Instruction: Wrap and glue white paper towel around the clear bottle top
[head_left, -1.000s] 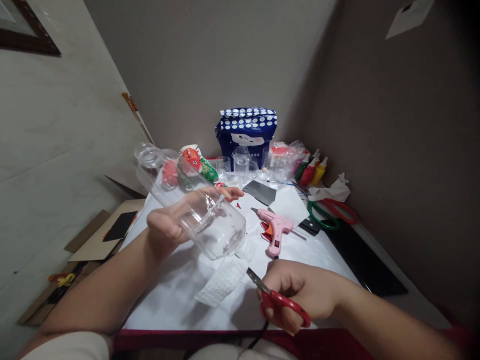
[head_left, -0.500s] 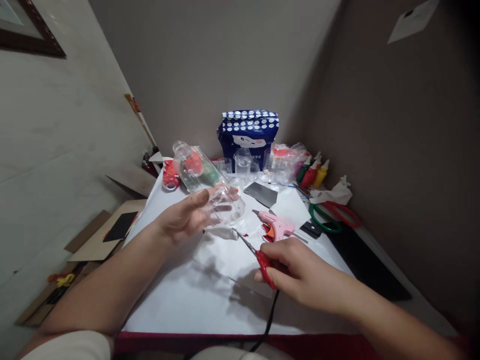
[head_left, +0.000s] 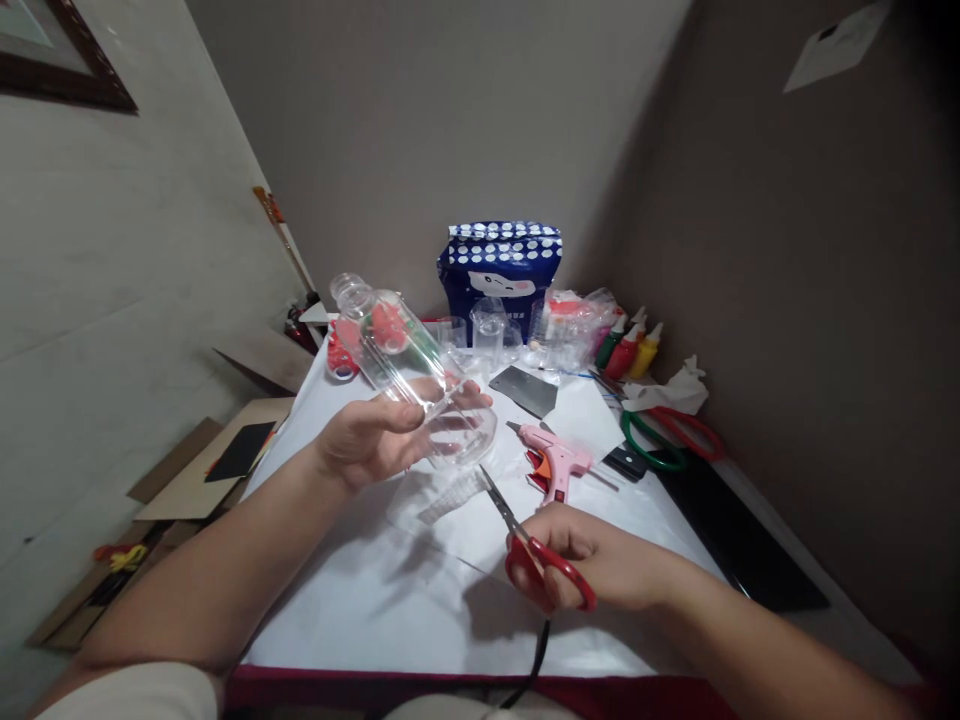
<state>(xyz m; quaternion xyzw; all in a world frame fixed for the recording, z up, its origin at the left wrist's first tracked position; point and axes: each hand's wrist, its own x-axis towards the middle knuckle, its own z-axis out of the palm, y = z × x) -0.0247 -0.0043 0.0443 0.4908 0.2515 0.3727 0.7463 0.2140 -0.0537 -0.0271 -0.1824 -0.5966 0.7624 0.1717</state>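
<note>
My left hand is closed around a clear plastic bottle, tilted with its neck up and to the left. The bottle's lower end hangs partly cut away from its body, just beyond my fingers. In my right hand is a pair of scissors with red handles, my fingers through the loops. The blades point up and left toward the bottle's lower end, close to it but seemingly apart. Below the bottle a greyish-white strip shows; whether it is attached cannot be told.
A pink glue gun lies right of the bottle, its black cord running over the front edge. Behind stand a blue bag, clear plastic pieces and paint bottles. Green-and-red-handled scissors and a black sheet lie right.
The bottle has turned in my left hand, with its neck shifting slightly left. My right hand has lowered the scissors a little, and their handles now show wider apart.
</note>
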